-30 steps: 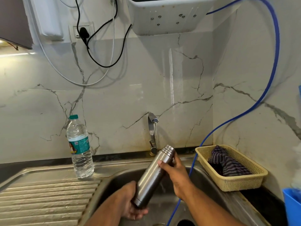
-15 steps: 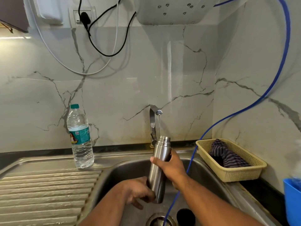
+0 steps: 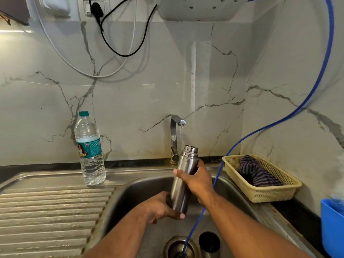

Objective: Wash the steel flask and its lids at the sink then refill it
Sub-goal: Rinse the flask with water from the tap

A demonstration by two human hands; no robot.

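Currently your right hand (image 3: 198, 181) grips the steel flask (image 3: 179, 192) high up, its mouth just below the tap (image 3: 175, 135); your left hand (image 3: 160, 207) clasps its base.

The only print is on the teal label wrapped round the clear plastic water bottle with a green cap (image 3: 90, 151). It carries a small QR code and a line of yellow lettering, too small to read.
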